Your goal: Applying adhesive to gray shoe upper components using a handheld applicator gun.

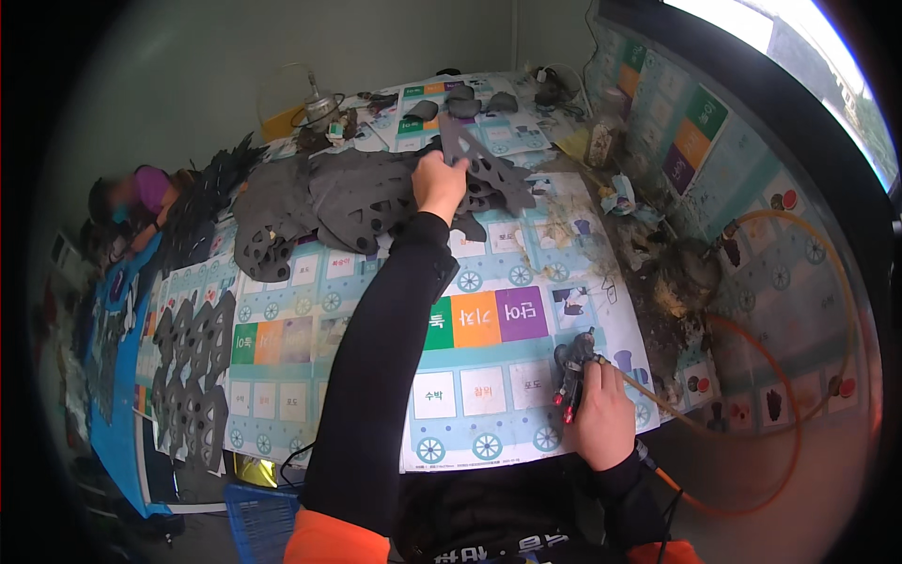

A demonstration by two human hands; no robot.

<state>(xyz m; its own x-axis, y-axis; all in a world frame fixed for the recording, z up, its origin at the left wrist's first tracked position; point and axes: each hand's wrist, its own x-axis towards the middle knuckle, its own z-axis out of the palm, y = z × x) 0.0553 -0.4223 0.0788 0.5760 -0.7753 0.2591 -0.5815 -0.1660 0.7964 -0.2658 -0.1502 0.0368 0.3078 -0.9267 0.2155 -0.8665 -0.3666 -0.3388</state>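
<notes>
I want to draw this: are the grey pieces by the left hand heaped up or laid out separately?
Heaped up: the grey pieces by the left hand overlap, with some lying partly over others.

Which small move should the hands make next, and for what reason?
Probably draw the left hand back with the grey cut-out piece: the hand seems to pinch it beside the far pile of pieces, while the right hand holds the hosed tool much closer to the body, well apart from it.
</notes>
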